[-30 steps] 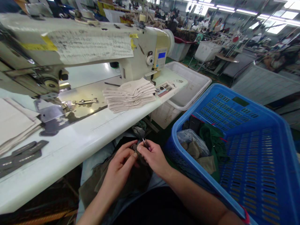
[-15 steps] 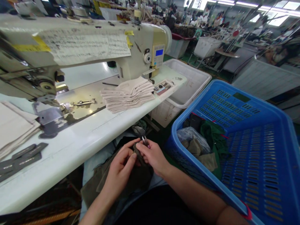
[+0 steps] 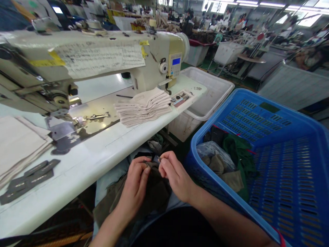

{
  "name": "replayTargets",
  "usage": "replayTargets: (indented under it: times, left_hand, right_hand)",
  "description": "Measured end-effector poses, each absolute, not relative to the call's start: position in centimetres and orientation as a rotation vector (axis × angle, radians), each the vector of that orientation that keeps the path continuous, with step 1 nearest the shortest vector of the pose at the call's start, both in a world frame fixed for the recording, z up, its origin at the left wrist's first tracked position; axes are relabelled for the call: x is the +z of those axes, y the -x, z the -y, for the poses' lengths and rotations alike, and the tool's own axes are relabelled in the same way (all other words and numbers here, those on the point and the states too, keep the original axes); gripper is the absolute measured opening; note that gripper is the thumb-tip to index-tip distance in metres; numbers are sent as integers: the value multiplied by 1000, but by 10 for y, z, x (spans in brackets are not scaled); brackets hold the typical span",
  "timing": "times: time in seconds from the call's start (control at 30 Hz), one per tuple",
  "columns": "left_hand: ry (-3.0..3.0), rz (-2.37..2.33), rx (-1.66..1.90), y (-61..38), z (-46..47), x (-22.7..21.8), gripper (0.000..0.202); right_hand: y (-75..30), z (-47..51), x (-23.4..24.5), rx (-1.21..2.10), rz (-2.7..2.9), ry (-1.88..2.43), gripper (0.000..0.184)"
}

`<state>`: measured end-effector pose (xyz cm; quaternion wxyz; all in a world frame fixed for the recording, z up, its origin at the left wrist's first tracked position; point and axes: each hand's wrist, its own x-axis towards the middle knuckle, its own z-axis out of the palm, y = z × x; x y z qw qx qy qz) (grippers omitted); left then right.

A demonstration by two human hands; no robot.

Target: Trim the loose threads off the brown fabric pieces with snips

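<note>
Dark olive cloth [image 3: 154,187] lies across my lap below the table edge. My left hand [image 3: 136,176] is closed on its upper edge, pinching a fold between thumb and fingers. Just to the right, my right hand [image 3: 174,171] is closed around thread snips [image 3: 159,159]; only a small metal tip shows at the fingertips, and the rest is hidden in the palm. The snips' tip is close to the cloth's edge, but I cannot tell whether they touch.
A sewing machine [image 3: 102,55] stands on the white table [image 3: 102,161]. Beige folded pieces [image 3: 144,106], pale fabric sheets [image 3: 22,144] and dark grey strips [image 3: 31,178] lie on it. At right is a blue basket [image 3: 213,192] with cloth and a plastic bag; behind it stands a white bin [image 3: 205,92].
My right hand has drawn slightly right, away from my left, and turned so the snips' blades no longer point up in sight. My left hand keeps its pinch. The view has shifted a little.
</note>
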<state>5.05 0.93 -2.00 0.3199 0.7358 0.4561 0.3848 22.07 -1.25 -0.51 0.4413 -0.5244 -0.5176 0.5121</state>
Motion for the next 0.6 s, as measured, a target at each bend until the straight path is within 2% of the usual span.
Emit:
replayTargets:
  times: [0.13,0.6]
  left_hand:
    - [-1989,-1191,1012,-52,-7,-20,20]
    - [-2130,-1151,1051,-50,-7,-23,15]
  right_hand:
    - [-218,14,7,1421,1355,1294,10]
    - [-219,9,3,1413,1385,1325,16]
